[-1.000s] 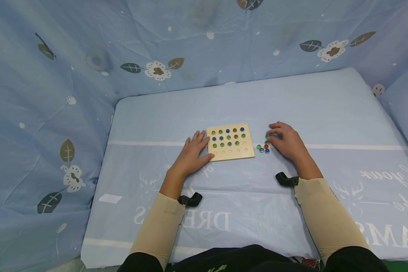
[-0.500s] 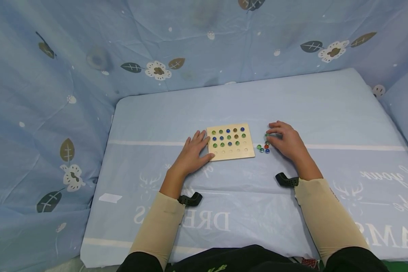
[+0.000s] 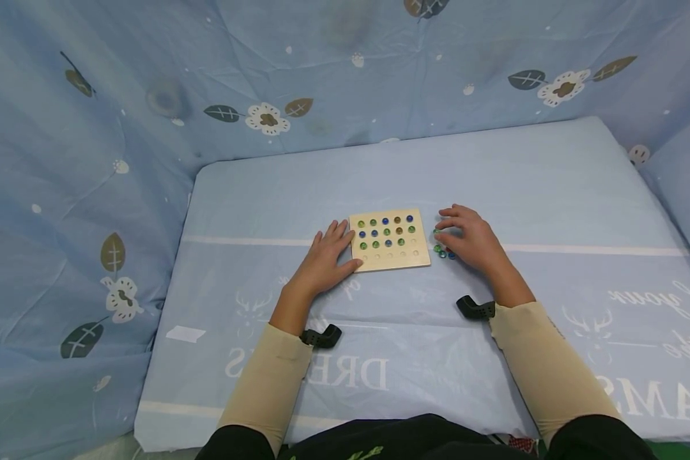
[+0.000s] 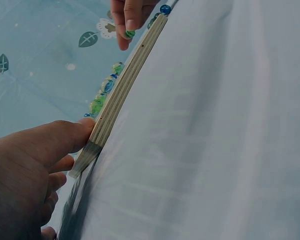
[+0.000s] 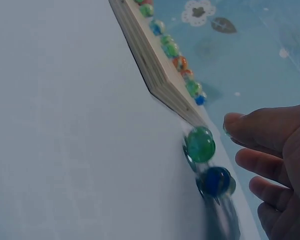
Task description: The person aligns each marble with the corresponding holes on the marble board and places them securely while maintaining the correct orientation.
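A pale wooden board (image 3: 390,257) with rows of round hollows lies on the table. Glass marbles, mostly green and blue with a few amber, fill its two far rows and most of the third; the near row's hollows hold none. My left hand (image 3: 324,260) rests at the board's left side, fingers extended, thumb (image 4: 72,137) on its near left corner. Right of the board, my right hand (image 3: 468,237) pinches a green marble (image 4: 130,34) between thumb and finger, raised above the board's level. Beneath that hand, loose marbles (image 5: 200,144) sit by the board's right side, some hidden by it.
A light blue printed cloth covers the table (image 3: 345,377). Patterned fabric (image 3: 345,76) rises behind it and along both sides. A white paper-like strip (image 3: 185,333) lies on the table at the left.
My right hand has moved left toward the board, carrying the green marble, and now covers part of the loose marbles. My left hand and the board have stayed put.
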Tool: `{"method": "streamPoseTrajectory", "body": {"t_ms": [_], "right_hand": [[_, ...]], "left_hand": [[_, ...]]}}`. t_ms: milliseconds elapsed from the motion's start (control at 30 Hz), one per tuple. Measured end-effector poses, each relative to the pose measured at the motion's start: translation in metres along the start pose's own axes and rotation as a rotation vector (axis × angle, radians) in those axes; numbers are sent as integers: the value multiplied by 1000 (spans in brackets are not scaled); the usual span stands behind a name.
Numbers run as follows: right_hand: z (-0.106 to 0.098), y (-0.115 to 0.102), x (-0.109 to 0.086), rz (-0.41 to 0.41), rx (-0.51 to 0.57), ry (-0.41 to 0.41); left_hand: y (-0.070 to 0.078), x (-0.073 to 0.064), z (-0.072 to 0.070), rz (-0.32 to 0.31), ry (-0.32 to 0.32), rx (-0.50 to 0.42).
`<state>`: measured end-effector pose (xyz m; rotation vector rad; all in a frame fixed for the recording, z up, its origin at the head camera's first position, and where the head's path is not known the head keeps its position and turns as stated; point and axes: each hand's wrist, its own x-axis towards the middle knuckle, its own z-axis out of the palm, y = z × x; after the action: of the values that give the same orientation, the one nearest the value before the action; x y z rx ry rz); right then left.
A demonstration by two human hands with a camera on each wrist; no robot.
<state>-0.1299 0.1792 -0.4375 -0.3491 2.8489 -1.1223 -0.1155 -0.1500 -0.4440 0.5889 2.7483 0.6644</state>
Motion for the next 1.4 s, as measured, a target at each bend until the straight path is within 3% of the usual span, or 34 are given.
{"method": "streamPoseTrajectory", "body": {"t_ms": [833,1400], "right_hand": [[25,-22,6,-134,-67,-78],[25,-21,5,-131,-53,-77]], "left_hand": [[-1,0,0,11,-4,0],[-1,0,0,16,10,15]]}}
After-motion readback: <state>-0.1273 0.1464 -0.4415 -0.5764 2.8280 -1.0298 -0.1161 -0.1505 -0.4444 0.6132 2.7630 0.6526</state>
